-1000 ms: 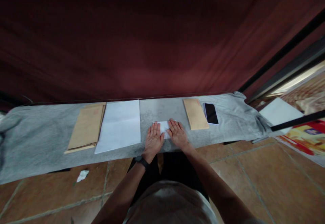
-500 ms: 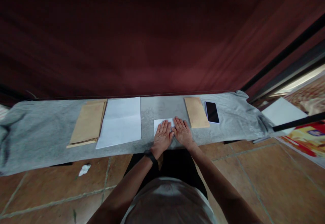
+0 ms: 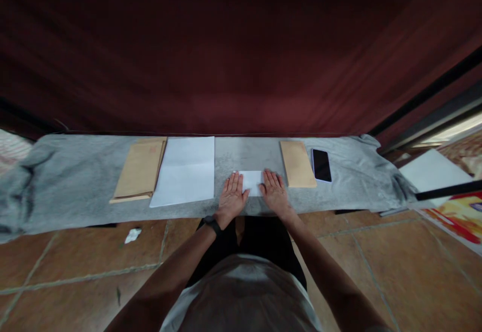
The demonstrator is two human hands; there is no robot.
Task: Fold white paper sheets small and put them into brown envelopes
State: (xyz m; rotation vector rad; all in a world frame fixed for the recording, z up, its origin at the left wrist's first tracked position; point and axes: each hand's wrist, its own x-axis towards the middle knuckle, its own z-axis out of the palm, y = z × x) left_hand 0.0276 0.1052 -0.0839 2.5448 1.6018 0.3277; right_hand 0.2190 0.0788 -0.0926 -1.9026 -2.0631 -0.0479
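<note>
A small white folded paper [image 3: 252, 181] lies flat on the grey cloth-covered bench in front of me. My left hand [image 3: 231, 196] rests palm down over its left end, fingers stretched out and pointing away. Over the right end lies my right hand [image 3: 275, 192], also flat, with its thumb on the paper. Both thumbs point inward, and the middle of the paper shows between them. Just right of my right hand is a brown envelope [image 3: 298, 165]. To the left lies a stack of large white sheets [image 3: 185, 172].
A pile of brown envelopes [image 3: 141, 169] lies left of the white sheets. A phone [image 3: 321, 165] with a pale case is at the right. The grey cloth [image 3: 83, 176] covers the narrow bench. A dark red curtain [image 3: 226, 71] hangs behind it. A crumpled white scrap [image 3: 133, 235] lies on the tiled floor.
My hands have moved apart, from close together over the paper to its two ends, baring its middle. The whole view has shifted slightly.
</note>
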